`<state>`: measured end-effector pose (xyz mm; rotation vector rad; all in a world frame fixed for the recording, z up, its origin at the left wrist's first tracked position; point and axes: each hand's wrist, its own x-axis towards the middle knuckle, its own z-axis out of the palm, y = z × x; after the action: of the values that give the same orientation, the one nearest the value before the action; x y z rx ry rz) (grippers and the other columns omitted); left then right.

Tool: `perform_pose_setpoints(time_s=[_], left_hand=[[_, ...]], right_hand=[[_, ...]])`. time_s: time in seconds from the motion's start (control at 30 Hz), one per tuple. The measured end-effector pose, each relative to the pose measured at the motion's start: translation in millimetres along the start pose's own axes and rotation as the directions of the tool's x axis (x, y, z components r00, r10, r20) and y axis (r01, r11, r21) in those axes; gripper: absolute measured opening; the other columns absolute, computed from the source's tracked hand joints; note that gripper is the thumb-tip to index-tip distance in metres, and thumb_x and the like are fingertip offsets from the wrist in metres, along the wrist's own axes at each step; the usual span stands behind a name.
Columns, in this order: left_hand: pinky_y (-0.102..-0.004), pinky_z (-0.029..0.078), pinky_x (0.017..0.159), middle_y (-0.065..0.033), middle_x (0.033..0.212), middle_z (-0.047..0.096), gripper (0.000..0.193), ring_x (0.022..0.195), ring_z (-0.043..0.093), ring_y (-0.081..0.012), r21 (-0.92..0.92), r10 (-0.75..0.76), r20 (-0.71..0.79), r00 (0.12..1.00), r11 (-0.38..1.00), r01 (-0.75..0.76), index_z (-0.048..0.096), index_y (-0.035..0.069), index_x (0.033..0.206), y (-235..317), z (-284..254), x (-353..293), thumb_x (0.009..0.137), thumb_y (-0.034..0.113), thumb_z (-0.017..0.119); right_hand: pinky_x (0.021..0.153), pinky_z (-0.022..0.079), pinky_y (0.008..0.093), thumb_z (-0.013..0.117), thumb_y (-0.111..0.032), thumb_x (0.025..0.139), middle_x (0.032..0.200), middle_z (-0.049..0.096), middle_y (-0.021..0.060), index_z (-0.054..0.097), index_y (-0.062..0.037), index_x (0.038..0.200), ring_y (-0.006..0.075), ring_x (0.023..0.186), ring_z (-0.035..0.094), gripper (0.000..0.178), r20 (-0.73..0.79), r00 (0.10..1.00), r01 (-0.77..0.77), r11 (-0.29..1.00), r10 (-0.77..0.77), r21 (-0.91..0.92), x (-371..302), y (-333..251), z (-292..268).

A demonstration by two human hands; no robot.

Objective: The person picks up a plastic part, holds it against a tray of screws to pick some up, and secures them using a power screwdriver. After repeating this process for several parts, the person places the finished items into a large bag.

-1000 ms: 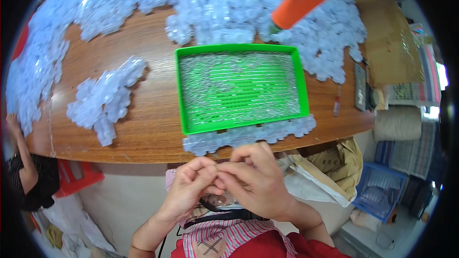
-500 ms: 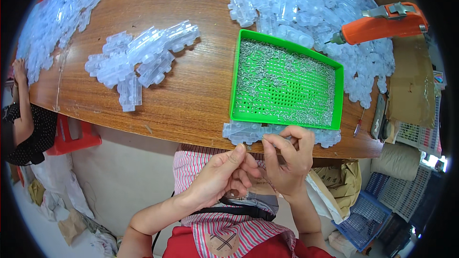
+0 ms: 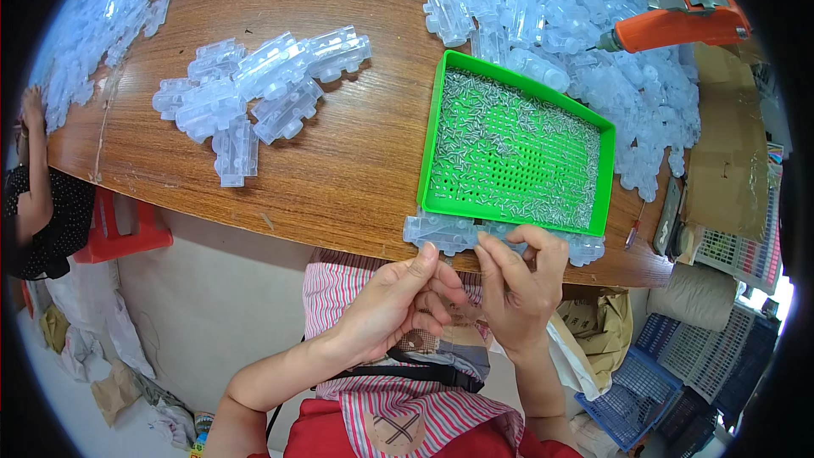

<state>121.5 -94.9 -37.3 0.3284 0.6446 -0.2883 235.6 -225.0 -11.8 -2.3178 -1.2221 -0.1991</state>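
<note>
Left hand (image 3: 398, 297) and right hand (image 3: 517, 276): fingers curled, fingertips pinching clear plastic part (image 3: 449, 233) at table edge (image 3: 339, 195). Held item between the fingers: too small to identify.

A big round wooden tabletop (image 3: 339, 161) fills the top of the view, brown and shiny with light. Under its left edge stands a red plastic stool (image 3: 119, 225) on a pale floor (image 3: 203, 314), where crumpled bags and scraps (image 3: 102, 373) lie about. On the right there is a flat piece of brown cardboard (image 3: 721, 161), blue plastic baskets (image 3: 644, 390) on the floor, a brown paper bag (image 3: 598, 322), and bright daylight (image 3: 776, 297) coming in at the far edge.
</note>
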Motion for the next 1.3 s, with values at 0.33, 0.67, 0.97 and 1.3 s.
perform_pose_setpoints(time_s=[0.33, 0.67, 0.97, 1.3], left_hand=[[-0.0423, 0.029, 0.111, -0.0212, 0.139, 0.042, 0.072, 0.132, 0.038, -0.0306, -0.382, 0.175, 0.269, 0.947, 0.922, -0.061, 0.040, 0.000, 0.135, 15, 23, -7, 0.097, 0.056, 0.017], [-0.0436, 0.020, 0.114, -0.0178, 0.149, 0.027, 0.075, 0.140, 0.021, -0.0296, -0.464, 0.196, 0.353, 0.915, 0.886, -0.011, 0.020, 0.004, 0.146, 14, 32, -3, 0.096, 0.059, 0.015], [-0.0401, 0.023, 0.112, -0.0159, 0.148, 0.030, 0.071, 0.138, 0.026, -0.0275, -0.492, 0.211, 0.371, 0.904, 0.871, -0.002, 0.024, 0.004, 0.144, 14, 35, -4, 0.097, 0.057, 0.016], [-0.0349, 0.038, 0.104, -0.0183, 0.136, 0.046, 0.049, 0.124, 0.047, -0.0242, -0.351, 0.217, 0.361, 0.907, 0.933, -0.083, 0.043, 0.001, 0.130, 2, 9, 1, 0.102, 0.038, 0.027]], right_hand=[[0.070, 0.038, 0.0324, 0.075, -0.002, 0.064, 0.095, 0.052, 0.0031, 0.069, -0.0134, 0.094, 0.0203, 0.083, 0.050, 0.033, 0.044, 0.997, 0.044, 0.967, -0.056, 0.250, 1, -34, -38], [0.078, 0.033, 0.0353, 0.077, -0.012, 0.068, 0.108, 0.053, 0.0020, 0.071, -0.0136, 0.094, 0.0203, 0.098, 0.043, 0.026, 0.206, 0.973, 0.063, 0.974, -0.108, 0.216, 1, -35, -28], [0.076, 0.033, 0.0355, 0.076, -0.011, 0.065, 0.104, 0.054, 0.0002, 0.068, -0.0143, 0.093, 0.0201, 0.091, 0.048, 0.029, 0.245, 0.962, 0.050, 0.963, -0.117, 0.265, 4, -36, -30], [0.078, 0.035, 0.0338, 0.075, -0.005, 0.062, 0.102, 0.057, 0.0033, 0.067, -0.0121, 0.086, 0.0195, 0.089, 0.051, 0.026, 0.159, 0.987, -0.063, 0.929, 0.005, 0.364, 4, -28, -24]])
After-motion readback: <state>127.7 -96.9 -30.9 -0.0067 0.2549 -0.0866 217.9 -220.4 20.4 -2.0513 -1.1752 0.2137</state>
